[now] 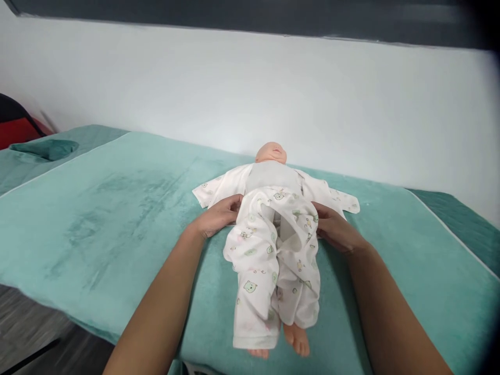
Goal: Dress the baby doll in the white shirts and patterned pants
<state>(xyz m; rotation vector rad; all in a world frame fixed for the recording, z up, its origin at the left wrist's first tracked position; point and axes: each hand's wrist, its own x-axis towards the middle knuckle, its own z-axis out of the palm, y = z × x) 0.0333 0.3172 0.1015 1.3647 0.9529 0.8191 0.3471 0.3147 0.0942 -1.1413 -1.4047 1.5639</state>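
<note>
A baby doll (271,152) lies on its back, head at the far side and bare feet towards me. It wears split-crotch baby pants (255,260), white with small green animal prints. A matching long-sleeved top (230,182) lies spread open at its sides, over a light grey layer (273,176) on the chest. My left hand (221,214) is closed at the left side of the pants' waist. At the opposite side, my right hand (335,226) grips the waist too. The fingertips of both hands are partly hidden by the cloth.
The doll rests on a bed with a green cover (117,219). A white wall (234,94) rises behind it. At the far left, a hole (47,149) shows in the cover, with a red and black chair (17,127) beyond. Dark floor (35,328) lies at the lower left.
</note>
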